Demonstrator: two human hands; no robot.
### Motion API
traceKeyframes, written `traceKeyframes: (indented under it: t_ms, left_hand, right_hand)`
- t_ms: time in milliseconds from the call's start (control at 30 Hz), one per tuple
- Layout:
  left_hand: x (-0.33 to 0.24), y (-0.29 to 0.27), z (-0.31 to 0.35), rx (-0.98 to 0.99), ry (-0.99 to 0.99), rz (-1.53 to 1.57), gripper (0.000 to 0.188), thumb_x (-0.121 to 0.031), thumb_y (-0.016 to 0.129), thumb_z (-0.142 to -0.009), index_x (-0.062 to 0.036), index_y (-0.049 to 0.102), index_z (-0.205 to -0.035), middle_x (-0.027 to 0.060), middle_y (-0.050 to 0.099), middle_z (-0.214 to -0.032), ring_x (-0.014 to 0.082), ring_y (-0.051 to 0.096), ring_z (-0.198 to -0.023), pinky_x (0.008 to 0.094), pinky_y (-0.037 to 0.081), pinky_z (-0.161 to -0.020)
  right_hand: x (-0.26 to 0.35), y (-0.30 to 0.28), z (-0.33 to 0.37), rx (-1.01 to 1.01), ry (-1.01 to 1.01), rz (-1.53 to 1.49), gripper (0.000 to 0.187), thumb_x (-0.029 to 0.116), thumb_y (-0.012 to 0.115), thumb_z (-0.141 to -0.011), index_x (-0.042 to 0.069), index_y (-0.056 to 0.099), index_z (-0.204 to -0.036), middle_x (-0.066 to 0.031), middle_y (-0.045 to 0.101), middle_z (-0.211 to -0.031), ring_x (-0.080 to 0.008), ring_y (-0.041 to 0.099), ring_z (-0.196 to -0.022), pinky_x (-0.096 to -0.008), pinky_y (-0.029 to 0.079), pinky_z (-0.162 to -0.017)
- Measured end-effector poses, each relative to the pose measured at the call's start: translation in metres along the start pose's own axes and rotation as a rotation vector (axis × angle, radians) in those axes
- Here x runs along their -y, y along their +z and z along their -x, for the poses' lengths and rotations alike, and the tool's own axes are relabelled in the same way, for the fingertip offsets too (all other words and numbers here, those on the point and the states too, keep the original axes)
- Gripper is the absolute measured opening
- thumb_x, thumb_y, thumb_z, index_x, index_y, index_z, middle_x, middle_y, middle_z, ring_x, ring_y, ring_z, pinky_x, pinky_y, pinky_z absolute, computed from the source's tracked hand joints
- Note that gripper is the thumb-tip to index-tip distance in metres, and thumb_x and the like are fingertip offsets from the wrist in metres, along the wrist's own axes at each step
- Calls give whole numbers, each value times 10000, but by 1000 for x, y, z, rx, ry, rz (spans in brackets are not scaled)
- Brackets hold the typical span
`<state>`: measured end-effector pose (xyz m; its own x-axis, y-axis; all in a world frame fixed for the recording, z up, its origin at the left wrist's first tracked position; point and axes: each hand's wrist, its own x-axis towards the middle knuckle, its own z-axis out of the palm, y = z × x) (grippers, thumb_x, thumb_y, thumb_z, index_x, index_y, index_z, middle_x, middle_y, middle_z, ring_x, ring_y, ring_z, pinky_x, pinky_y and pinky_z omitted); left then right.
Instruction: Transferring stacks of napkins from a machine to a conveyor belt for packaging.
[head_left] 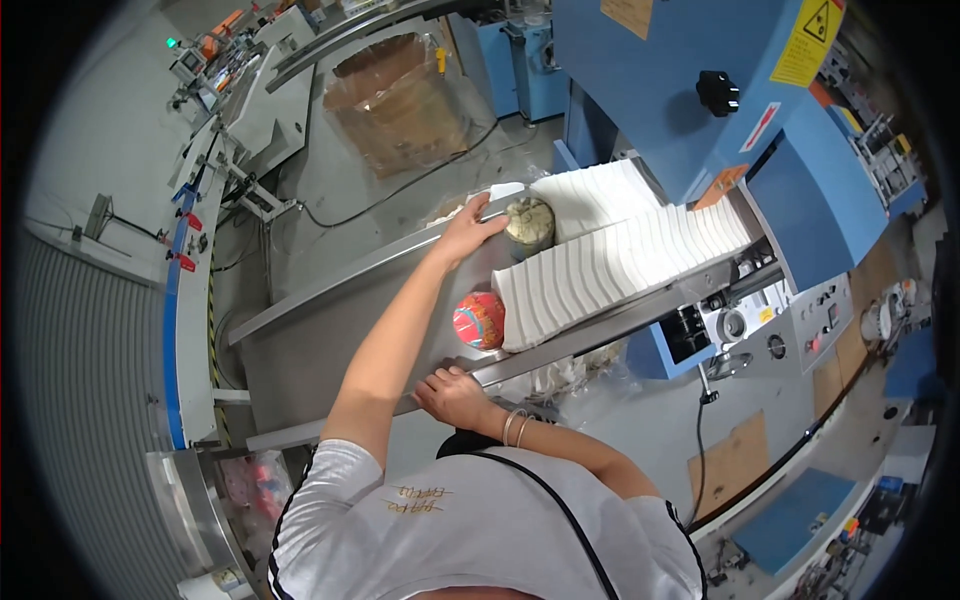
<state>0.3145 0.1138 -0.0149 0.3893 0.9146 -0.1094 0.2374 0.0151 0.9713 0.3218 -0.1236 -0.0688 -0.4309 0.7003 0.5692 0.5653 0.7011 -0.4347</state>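
A sloping metal trough (320,345) lies across in front of me, holding two rows of stacked white sheets (620,265). Against the lower end of the near row rests a round red object (479,321) with a coloured pattern. At the end of the far row is a rounded greenish-yellow object (530,222), whose exact kind I cannot make out. My left hand (472,232) is at the trough's far rim, fingers apart, with its thumb close to the greenish object. Whether they touch is unclear. My right hand (452,398) has its fingers curled over the near rim.
A blue machine (660,90) with a black knob (718,93) stands over the trough's upper right end. Beyond the trough is a large brown carton (395,105) lined with clear plastic. Cables (375,195) run across the floor. A control panel (825,325) is at right.
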Motion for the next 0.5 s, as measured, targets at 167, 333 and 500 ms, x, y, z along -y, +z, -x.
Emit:
traceKeyframes:
  t_ms: [167,333,500]
  left_hand:
    - [6,10,-15,178,-37,-102,906,-255,791,-723,54,309,-1425,207,447,-1392,273,448,-1278,338,356,-1058]
    - [-3,26,-8,76,-41,-224,867,-213,808,-678,16,369,-1390,152,571,-1222,233,546,-1115,326,420,-958]
    - [-13,28,-5,-14,-56,-533,882,-439,769,-643,10,401,-1307,256,574,-1220,356,553,-1153,381,439,-950]
  right_hand:
    - [5,4,0,61,-9,53,199,302,626,-856,131,581,-765,-10,534,-682,-173,537,-682,-323,422,-642]
    - [6,5,3,-6,3,72,219,295,629,-833,133,562,-702,-11,545,-653,-178,557,-664,-328,426,-617]
    - [8,6,0,2,47,95,207,271,637,-823,130,554,-697,-15,551,-653,-183,577,-679,-327,437,-631]
